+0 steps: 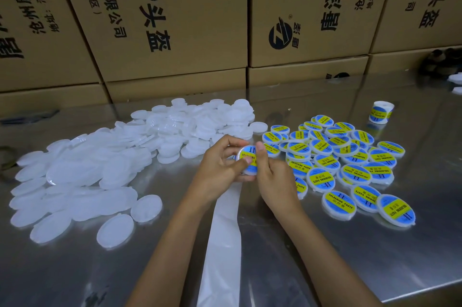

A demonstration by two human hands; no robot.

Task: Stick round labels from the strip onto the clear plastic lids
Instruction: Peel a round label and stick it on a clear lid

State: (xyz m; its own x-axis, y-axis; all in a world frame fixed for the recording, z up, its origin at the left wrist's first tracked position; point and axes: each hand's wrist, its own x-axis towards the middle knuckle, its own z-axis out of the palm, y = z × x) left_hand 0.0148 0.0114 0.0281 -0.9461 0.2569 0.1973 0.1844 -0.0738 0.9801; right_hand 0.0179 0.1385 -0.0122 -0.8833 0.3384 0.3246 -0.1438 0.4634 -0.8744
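Observation:
Above the middle of the steel table, my left hand (220,164) grips a clear plastic lid (247,160) that carries a blue and yellow round label. My right hand (272,176) holds the lid's right side, its thumb lying on the label. A white backing strip (223,231) trails from under my hands toward the table's near edge. A large heap of bare clear lids (105,164) lies to the left. A pile of labelled lids (345,156) lies to the right.
A roll of labels (381,113) stands at the back right of the steel table (375,256). Stacked cardboard boxes (175,19) wall off the far side. A dark object (440,61) sits at the far right.

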